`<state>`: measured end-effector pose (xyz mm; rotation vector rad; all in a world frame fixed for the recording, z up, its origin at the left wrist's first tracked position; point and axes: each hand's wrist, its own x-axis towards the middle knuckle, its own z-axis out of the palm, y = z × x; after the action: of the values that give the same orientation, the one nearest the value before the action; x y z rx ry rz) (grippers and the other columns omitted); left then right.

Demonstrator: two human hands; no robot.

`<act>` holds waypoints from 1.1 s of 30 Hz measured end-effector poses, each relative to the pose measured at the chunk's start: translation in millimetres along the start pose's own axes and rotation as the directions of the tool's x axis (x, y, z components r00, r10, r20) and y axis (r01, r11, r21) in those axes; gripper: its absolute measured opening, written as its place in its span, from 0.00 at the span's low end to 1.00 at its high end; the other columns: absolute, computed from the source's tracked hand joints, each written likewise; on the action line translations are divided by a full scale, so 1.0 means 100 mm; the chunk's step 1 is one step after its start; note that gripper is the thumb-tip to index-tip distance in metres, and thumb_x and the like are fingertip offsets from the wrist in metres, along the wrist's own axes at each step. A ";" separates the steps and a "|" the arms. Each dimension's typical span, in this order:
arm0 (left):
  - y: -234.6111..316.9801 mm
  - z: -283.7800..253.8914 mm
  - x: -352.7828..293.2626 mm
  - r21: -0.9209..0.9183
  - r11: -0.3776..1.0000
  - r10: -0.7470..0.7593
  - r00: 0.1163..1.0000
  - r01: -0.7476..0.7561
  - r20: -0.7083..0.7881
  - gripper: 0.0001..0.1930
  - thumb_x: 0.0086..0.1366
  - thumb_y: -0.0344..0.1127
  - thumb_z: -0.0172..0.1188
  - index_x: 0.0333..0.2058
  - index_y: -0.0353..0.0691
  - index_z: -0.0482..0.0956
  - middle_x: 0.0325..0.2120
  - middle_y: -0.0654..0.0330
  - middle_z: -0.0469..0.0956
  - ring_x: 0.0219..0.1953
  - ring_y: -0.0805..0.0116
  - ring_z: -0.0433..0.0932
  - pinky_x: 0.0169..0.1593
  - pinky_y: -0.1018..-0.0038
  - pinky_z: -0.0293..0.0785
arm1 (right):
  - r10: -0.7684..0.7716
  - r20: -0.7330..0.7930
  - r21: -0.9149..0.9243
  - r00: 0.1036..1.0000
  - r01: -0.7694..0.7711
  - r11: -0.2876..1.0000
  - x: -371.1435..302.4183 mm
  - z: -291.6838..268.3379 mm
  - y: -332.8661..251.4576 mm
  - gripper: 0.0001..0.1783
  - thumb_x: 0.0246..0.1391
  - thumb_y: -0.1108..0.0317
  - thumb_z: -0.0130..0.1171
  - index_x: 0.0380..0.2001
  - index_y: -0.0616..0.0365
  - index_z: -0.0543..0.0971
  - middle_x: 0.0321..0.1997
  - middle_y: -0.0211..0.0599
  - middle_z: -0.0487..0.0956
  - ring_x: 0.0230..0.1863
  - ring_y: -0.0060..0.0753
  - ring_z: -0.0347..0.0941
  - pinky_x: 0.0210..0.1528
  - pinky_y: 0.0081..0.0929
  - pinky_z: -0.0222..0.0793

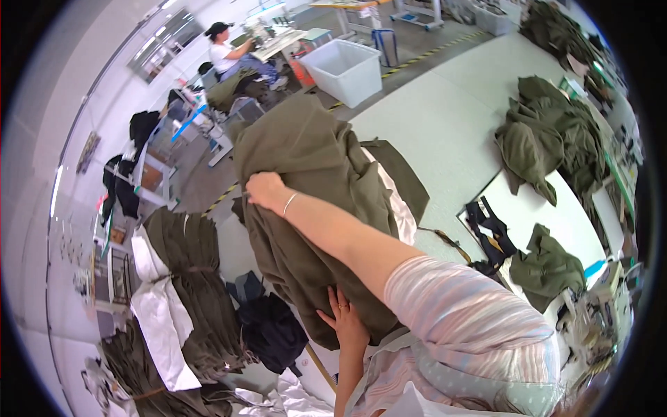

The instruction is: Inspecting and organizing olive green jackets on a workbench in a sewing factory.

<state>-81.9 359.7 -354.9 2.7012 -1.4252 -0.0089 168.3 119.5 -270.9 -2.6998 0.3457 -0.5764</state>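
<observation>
A large olive garment (299, 146) lies heaped in front of me, partly over the white table, with a pale pink strip showing along its right side. My right hand (265, 190) stretches across it to the far left side, its fingers curled on the cloth there; the fingertips are partly hidden. Lower down, my left hand (343, 321) rests flat on the near part of the same garment, fingers spread, a ring on one finger.
Tied stacks of olive cloth (198, 278) with a white strip (163, 313) lie at left, beside a dark navy cloth (271, 333). More olive garments (531, 139) and black straps (490, 233) are at right. Beyond the white table (431, 97) stand a grey bin (344, 73) and a seated person (226, 55).
</observation>
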 end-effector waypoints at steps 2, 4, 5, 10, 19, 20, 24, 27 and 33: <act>0.07 -0.06 0.05 0.022 1.000 0.011 0.999 -0.011 -0.035 0.18 0.52 0.27 0.54 0.44 0.39 0.73 0.58 0.51 0.61 0.64 0.55 0.56 0.59 0.42 0.48 | -0.069 -0.023 -0.017 0.997 0.069 0.998 -0.01 0.08 0.15 0.15 0.48 0.54 0.59 0.33 0.53 0.80 0.37 0.42 0.78 0.42 0.43 0.76 0.40 0.40 0.72; -0.17 -0.13 0.05 -0.218 0.972 0.080 0.995 -0.091 -0.058 0.15 0.53 0.27 0.54 0.42 0.36 0.73 0.53 0.51 0.66 0.58 0.53 0.62 0.57 0.49 0.55 | -0.105 -0.159 0.146 0.982 0.129 0.981 -0.09 -0.12 0.29 0.14 0.49 0.56 0.59 0.30 0.56 0.79 0.35 0.42 0.78 0.39 0.39 0.76 0.38 0.37 0.72; -0.31 -0.20 0.07 -0.444 0.888 0.087 0.991 -0.123 -0.100 0.13 0.53 0.26 0.55 0.39 0.32 0.72 0.49 0.50 0.71 0.53 0.51 0.69 0.55 0.56 0.62 | -0.107 -0.259 0.244 0.960 0.172 0.955 -0.17 -0.30 0.27 0.13 0.50 0.59 0.59 0.28 0.58 0.79 0.33 0.41 0.79 0.37 0.37 0.77 0.37 0.34 0.72; 0.15 -1.11 0.56 -0.374 0.912 -0.055 0.853 -0.169 -0.518 0.16 0.62 0.35 0.53 0.49 0.40 0.70 0.50 0.49 0.69 0.50 0.49 0.69 0.55 0.60 0.63 | 0.139 -0.375 0.826 0.917 0.262 0.499 -1.57 -1.32 0.77 0.09 0.53 0.67 0.53 0.24 0.60 0.78 0.22 0.35 0.79 0.24 0.28 0.76 0.28 0.28 0.70; -0.97 -0.06 1.85 0.057 0.984 0.176 0.930 -0.167 -0.322 0.29 0.63 0.51 0.50 0.63 0.58 0.58 0.60 0.35 0.52 0.59 0.35 0.56 0.62 0.54 0.55 | 0.780 0.034 0.834 0.624 -0.448 0.322 -4.61 -1.51 2.53 0.12 0.57 0.65 0.49 0.28 0.61 0.78 0.26 0.31 0.80 0.23 0.22 0.72 0.21 0.24 0.67; -1.09 -0.22 1.95 0.071 0.989 0.142 0.976 -0.132 -0.166 0.26 0.64 0.49 0.50 0.61 0.55 0.61 0.59 0.37 0.55 0.58 0.37 0.59 0.60 0.54 0.57 | 0.815 0.054 0.822 0.577 -0.489 0.291 -4.77 -1.61 2.61 0.12 0.57 0.66 0.49 0.28 0.61 0.78 0.26 0.31 0.79 0.23 0.22 0.72 0.21 0.24 0.67; -1.05 -1.39 2.78 0.323 0.941 -0.138 0.987 0.103 0.087 0.20 0.66 0.49 0.47 0.48 0.42 0.73 0.51 0.54 0.69 0.55 0.53 0.64 0.54 0.55 0.61 | 0.808 0.076 0.847 0.584 -0.466 0.257 -5.08 -1.65 2.84 0.12 0.59 0.68 0.47 0.27 0.62 0.76 0.26 0.28 0.77 0.25 0.18 0.69 0.26 0.19 0.67; -0.29 -1.66 3.01 0.323 0.946 0.043 0.971 0.036 -0.234 0.25 0.65 0.56 0.45 0.55 0.50 0.67 0.56 0.56 0.65 0.59 0.52 0.61 0.56 0.53 0.60 | 0.780 0.025 0.869 0.625 -0.399 0.293 -5.09 -1.62 2.91 0.14 0.62 0.65 0.44 0.29 0.61 0.76 0.29 0.28 0.77 0.27 0.16 0.68 0.29 0.17 0.66; -0.36 -1.07 3.37 0.456 0.843 -0.262 0.958 0.285 -0.116 0.30 0.63 0.62 0.42 0.63 0.73 0.48 0.64 0.57 0.53 0.64 0.41 0.50 0.60 0.48 0.54 | 0.847 0.293 0.934 0.442 -0.324 -0.154 -5.22 -1.60 2.74 0.17 0.65 0.60 0.40 0.36 0.60 0.75 0.29 0.28 0.76 0.28 0.15 0.68 0.34 0.15 0.66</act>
<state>142.7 110.0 -239.4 3.2456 -1.1266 0.4392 -407.7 -15.5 -422.0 -0.8203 0.9897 -0.7080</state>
